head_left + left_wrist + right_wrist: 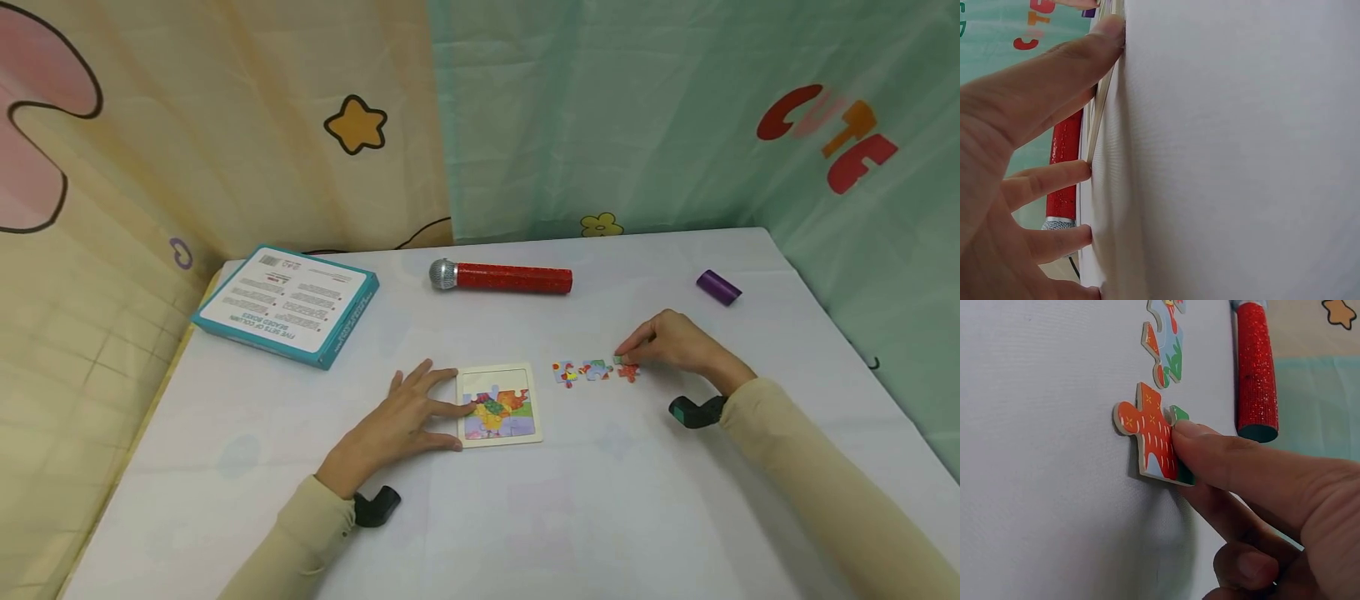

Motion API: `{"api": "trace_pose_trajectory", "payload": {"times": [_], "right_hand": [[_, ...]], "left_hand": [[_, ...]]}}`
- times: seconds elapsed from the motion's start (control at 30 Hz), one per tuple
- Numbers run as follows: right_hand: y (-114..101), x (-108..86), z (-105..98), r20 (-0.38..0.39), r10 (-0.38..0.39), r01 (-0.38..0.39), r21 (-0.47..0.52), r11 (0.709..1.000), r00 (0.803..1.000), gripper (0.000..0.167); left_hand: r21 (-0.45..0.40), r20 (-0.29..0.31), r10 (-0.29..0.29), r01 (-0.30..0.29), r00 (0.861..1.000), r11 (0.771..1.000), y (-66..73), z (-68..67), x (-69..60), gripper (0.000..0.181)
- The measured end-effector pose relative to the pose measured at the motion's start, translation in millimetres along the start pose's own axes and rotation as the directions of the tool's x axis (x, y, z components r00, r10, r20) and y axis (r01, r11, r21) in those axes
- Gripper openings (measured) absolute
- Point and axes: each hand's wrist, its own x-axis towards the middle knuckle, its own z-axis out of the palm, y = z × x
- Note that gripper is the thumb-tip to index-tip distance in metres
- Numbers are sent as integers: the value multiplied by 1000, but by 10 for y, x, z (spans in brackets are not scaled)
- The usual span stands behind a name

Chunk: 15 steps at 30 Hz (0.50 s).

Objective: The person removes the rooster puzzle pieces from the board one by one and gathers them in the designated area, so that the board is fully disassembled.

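On the right side of the white table [585, 517], your right hand [678, 343] pinches the red puzzle piece [1157, 434] by its far edge, thumb and index finger closed together; whether it is fully off the table, you cannot tell. To its left lie the middle piece [597, 370] and the left piece [566, 372]. Your left hand [408, 412] is spread wide and grasps nothing, touching the left side of the puzzle frame [501, 442], which is bare at its far part. Better make this touch light, so nothing inside shifts, and hold the red piece level, with its knobs free.
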Motion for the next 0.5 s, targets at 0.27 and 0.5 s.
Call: {"api": "trace_pose_trajectory", "payload": {"times": [0.27, 0.5], "right_hand": [[-20, -14, 24, -34, 14, -15, -23, 1000, 999, 10], [-42, -31, 46, -61, -5, 3, -32, 999, 998, 8]], "left_hand": [[-22, 2, -8, 8, 1000, 1000, 11, 1, -10, 50], [-25, -17, 20, -20, 1000, 999, 13, -1, -5, 50]]}}
